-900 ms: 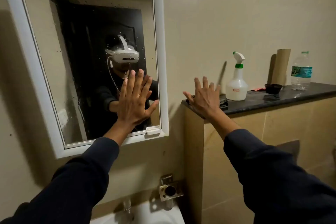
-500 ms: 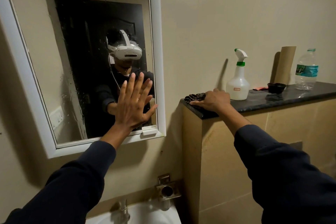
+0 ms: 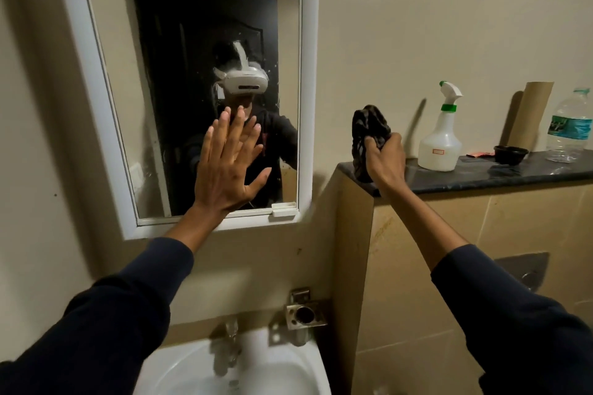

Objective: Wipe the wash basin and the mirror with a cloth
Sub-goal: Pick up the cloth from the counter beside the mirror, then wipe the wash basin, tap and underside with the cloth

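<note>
The right hand (image 3: 383,159) is clamped on the dark crumpled cloth (image 3: 369,128) above the black stone table's (image 3: 500,175) left corner; the left hand (image 3: 229,167), fingers spread, rests flat against the white-framed mirror (image 3: 199,26). Better to bunch the cloth firmly before wiping the glass.

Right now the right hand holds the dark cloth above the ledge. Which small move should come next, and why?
Probably carry the cloth leftward to the mirror. The right hand already has it bunched in a firm grip, lifted off the dark ledge, and the glass shows specks and streaks. The left hand is spread flat at the mirror's lower part, so start above it.
</note>
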Motion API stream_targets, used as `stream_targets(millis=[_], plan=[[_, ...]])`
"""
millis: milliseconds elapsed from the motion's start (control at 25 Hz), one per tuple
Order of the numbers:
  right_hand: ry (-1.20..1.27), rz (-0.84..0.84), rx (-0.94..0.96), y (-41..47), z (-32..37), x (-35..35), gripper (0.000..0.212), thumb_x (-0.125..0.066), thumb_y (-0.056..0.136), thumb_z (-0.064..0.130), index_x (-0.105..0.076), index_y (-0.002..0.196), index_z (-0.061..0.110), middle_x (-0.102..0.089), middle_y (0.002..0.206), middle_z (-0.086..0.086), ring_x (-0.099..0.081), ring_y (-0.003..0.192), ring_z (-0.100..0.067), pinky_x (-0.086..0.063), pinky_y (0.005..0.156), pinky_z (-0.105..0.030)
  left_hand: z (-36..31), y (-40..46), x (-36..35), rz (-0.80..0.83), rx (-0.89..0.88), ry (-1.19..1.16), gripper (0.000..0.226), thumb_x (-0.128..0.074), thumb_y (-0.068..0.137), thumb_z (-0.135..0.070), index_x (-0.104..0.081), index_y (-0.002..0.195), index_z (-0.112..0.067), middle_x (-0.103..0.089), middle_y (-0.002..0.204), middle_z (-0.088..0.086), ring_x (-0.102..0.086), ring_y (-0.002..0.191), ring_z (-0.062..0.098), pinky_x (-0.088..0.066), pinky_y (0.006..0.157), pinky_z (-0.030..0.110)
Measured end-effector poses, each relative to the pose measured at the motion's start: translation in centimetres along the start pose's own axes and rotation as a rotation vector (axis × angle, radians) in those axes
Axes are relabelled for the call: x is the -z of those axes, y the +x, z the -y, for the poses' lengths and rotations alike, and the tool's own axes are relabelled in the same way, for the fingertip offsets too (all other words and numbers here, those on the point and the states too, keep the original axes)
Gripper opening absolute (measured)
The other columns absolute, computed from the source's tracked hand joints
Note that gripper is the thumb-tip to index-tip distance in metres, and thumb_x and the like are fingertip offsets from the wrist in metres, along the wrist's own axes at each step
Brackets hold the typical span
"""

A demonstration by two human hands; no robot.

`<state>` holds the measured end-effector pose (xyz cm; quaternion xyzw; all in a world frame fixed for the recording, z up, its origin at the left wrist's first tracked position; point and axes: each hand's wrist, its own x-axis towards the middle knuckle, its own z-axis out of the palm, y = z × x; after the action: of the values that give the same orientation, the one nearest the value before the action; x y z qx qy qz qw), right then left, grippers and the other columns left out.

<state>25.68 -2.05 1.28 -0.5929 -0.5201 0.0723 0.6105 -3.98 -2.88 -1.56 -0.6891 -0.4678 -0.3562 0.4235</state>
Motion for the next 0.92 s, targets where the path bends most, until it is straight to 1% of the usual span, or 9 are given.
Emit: stream_targets(millis=[160, 240, 320, 400, 480, 600, 680, 760, 920], plan=[[0.316, 0.055, -0.056, -6.6, 1.8, -0.6, 0.029, -0.051, 0.095, 0.026, -0.035, 0.115, 0.011, -0.052, 0.103, -0.003, -0.059, 0.094, -0.02, -0.053, 0.065, -0.027, 3.1, -4.6, 2.4, -0.025, 0.122, -0.055, 0.076, -0.04, 0.094, -0.055, -0.022, 0.155, -0.013, -0.016, 0.162, 0.019, -0.01, 0.151, 0.038, -0.011, 0.121, 0.053], [0.427, 0.047, -0.069, -11.1, 1.6, -1.7, 0.036, -0.053, 0.095, 0.022, -0.034, 0.122, 0.008, -0.053, 0.1, 0.002, -0.06, 0.089, -0.003, -0.051, 0.061, -0.019, 4.9, -7.7, 3.9, -0.019, 0.213, -0.055, 0.073, -0.037, 0.095, -0.054, -0.024, 0.154, -0.013, -0.019, 0.161, 0.019, -0.012, 0.15, 0.039, -0.011, 0.122, 0.051], [0.506, 0.026, -0.053, -16.0, 0.9, -3.1, 0.042, -0.055, 0.093, 0.017, -0.033, 0.129, 0.007, -0.053, 0.102, 0.008, -0.057, 0.086, 0.011, -0.051, 0.07, -0.013, 6.6, -11.5, 5.1, -0.025, 0.343, -0.048, 0.068, -0.039, 0.097, -0.049, -0.028, 0.153, -0.013, -0.022, 0.161, 0.018, -0.014, 0.15, 0.039, -0.012, 0.122, 0.05], [0.547, 0.037, -0.031, -21.1, -0.9, -5.2, 0.052, -0.054, 0.091, 0.015, -0.032, 0.137, 0.013, -0.053, 0.121, 0.003, -0.054, 0.111, 0.003, -0.05, 0.094, -0.024, 8.1, -16.7, 6.0, -0.015, 0.493, -0.052, 0.063, -0.039, 0.098, -0.043, -0.029, 0.153, -0.014, -0.023, 0.161, 0.017, -0.015, 0.15, 0.037, -0.014, 0.122, 0.049], [0.522, 0.087, -0.016, -26.1, -2.5, -7.3, 0.06, -0.053, 0.089, 0.015, -0.03, 0.144, 0.016, -0.047, 0.138, 0.0, -0.045, 0.128, -0.007, -0.042, 0.107, -0.03, 8.7, -22.5, 6.7, 0.031, 0.632, -0.082, 0.059, -0.038, 0.1, -0.039, -0.029, 0.153, -0.014, -0.023, 0.161, 0.014, -0.015, 0.151, 0.032, -0.014, 0.122, 0.046], [0.498, 0.249, -0.081, -33.4, -4.1, -10.7, 0.055, -0.05, 0.092, 0.024, -0.031, 0.143, 0.025, -0.049, 0.131, 0.012, -0.046, 0.121, 0.005, -0.044, 0.1, -0.021, 7.7, -31.9, 7.9, 0.188, 0.839, -0.185, 0.056, -0.038, 0.101, -0.036, -0.028, 0.153, -0.016, -0.023, 0.162, 0.008, -0.016, 0.151, 0.024, -0.012, 0.124, 0.037], [0.457, 0.372, -0.104, -37.3, -5.5, -12.7, 0.045, -0.049, 0.096, 0.031, -0.037, 0.139, 0.029, -0.054, 0.127, 0.006, -0.051, 0.119, -0.004, -0.048, 0.098, -0.032, 5.8, -37.5, 8.6, 0.305, 1.007, -0.304, 0.055, -0.039, 0.101, -0.034, -0.027, 0.153, -0.019, -0.024, 0.162, 0.004, -0.018, 0.15, 0.018, -0.015, 0.122, 0.032], [0.387, 0.487, -0.127, -40.2, -7.1, -14.9, 0.037, -0.049, 0.098, 0.032, -0.042, 0.133, 0.024, -0.059, 0.123, 0.002, -0.057, 0.113, -0.012, -0.052, 0.093, -0.039, 3.6, -42.1, 9.3, 0.402, 1.222, -0.437, 0.055, -0.039, 0.102, -0.033, -0.025, 0.154, -0.021, -0.024, 0.162, 0.001, -0.021, 0.149, 0.016, -0.018, 0.119, 0.03], [0.18, 0.761, -0.084, -44.1, -10.2, -19.0, 0.042, -0.045, 0.102, 0.028, -0.036, 0.143, 0.03, -0.063, 0.121, 0.002, -0.065, 0.101, -0.022, -0.056, 0.079, -0.036, -0.7, -48.4, 9.4, 0.597, 1.699, -0.584, 0.054, -0.038, 0.103, -0.032, -0.025, 0.154, -0.016, -0.028, 0.16, 0.006, -0.028, 0.146, 0.024, -0.025, 0.114, 0.033]])
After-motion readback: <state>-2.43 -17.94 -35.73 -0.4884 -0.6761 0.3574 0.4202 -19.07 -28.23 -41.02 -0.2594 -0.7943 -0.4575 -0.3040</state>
